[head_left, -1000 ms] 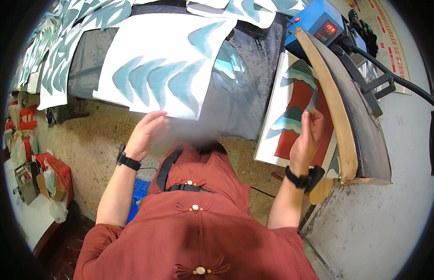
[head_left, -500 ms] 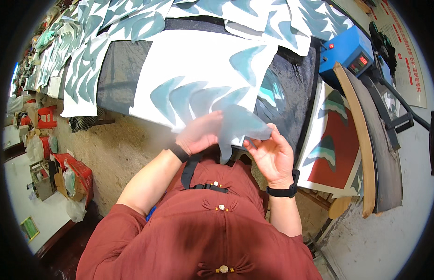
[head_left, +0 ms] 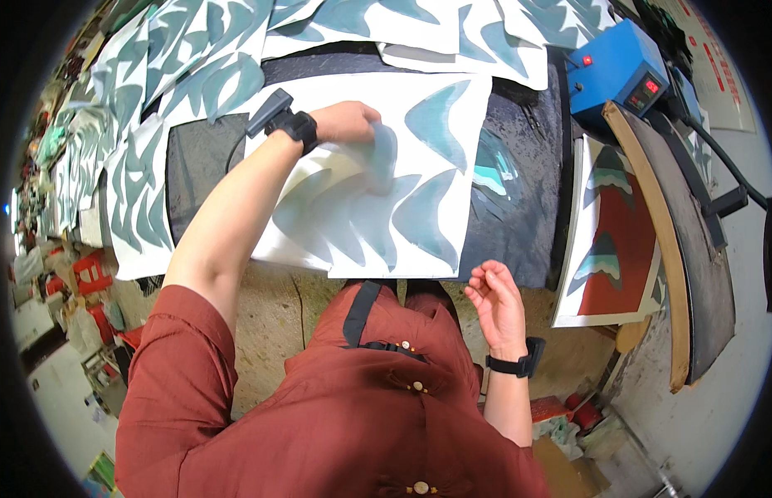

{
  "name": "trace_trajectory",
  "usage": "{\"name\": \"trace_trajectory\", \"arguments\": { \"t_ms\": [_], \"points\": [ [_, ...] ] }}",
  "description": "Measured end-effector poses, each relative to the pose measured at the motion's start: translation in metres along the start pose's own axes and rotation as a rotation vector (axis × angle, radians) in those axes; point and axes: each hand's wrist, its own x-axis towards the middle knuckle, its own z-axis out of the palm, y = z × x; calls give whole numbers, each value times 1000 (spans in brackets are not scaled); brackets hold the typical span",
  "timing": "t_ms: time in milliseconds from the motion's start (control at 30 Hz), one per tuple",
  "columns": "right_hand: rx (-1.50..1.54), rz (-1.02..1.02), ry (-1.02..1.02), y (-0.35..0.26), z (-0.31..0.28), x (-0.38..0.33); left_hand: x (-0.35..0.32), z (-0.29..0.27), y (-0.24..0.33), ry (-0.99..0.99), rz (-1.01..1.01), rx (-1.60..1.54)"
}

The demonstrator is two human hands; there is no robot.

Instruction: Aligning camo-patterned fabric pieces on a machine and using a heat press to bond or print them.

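A white sheet (head_left: 440, 251) with several grey-teal, fin-shaped pieces lies on the dark table in front of me. My left hand (head_left: 346, 122) reaches over the sheet's far left part, fingers closed and pointing down. From its fingers hangs a curved grey-teal fin piece (head_left: 382, 156), smeared by motion; whether its lower end touches the sheet I cannot tell. One fin piece (head_left: 440, 124) is at the upper right of the sheet, and a row of others runs along its near half. My right hand (head_left: 495, 303), loosely curled with fingers apart, is off the table's near edge, holding nothing.
More white sheets (head_left: 145, 187) with fin shapes overlap at the left and back. A blue machine (head_left: 622, 70) with a lit red display stands at the right. Beside it, a padded board (head_left: 651, 241) leans near a red-and-white panel (head_left: 614, 266). Teal paint marks (head_left: 494, 170) show on the table.
The fin piece, earlier between both hands at the sheet's near edge, has gone away from me in my left hand. My right hand has let go and drawn back toward me.
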Motion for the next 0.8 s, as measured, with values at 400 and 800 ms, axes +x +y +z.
{"name": "trace_trajectory", "arguments": {
  "t_ms": [400, 800],
  "points": [
    [157, -32, 209, 24, -48, -41, 64, 60, -71, 616, -473, -1481],
    [-578, -425, 530, -47, -106, -48, 41, 68, -37, 619, -539, -994]
  ]
}}
